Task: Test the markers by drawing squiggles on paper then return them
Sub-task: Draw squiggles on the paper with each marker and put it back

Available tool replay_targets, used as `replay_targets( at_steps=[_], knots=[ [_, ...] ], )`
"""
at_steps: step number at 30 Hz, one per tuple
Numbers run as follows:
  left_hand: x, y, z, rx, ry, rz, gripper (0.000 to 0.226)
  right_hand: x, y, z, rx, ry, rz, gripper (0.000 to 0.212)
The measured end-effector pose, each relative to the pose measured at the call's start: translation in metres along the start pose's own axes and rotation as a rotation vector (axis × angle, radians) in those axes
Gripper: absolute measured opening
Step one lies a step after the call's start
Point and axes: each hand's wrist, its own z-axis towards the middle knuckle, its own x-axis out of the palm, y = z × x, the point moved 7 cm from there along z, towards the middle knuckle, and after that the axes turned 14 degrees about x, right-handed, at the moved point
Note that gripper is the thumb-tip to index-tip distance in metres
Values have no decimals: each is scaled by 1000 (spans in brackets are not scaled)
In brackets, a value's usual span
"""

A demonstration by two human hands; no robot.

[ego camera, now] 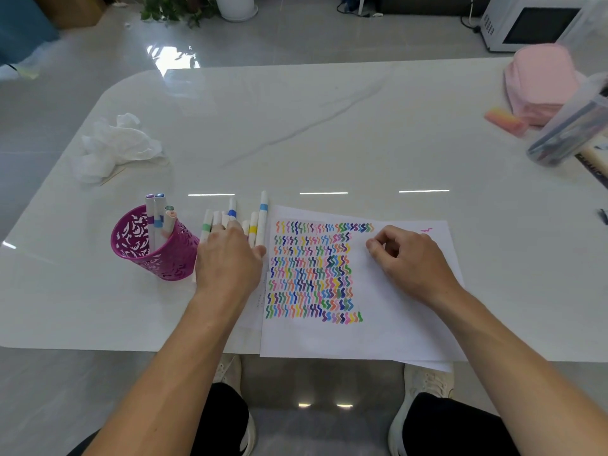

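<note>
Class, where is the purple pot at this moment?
Head view: the purple pot stands on the table, left of centre, just left of the loose markers under the left hand; the crumpled tissue lies behind it.

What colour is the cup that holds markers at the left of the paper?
The cup is magenta, with cut-out openwork; seen in the head view.
</note>
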Motion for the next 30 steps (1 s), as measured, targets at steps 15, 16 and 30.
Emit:
replay_targets(
  at_steps=[15,16,30],
  knots=[
    [2,1,3,-58,14,-15,46,0,0,0,-16,-9,-8,23],
    [2,1,3,-54,11,-16,47,0,0,0,-17,-10,-10,23],
    [-3,-11,1,69,-66,-80,29,-2,-5,4,16,-29,-21,24]
  ],
)
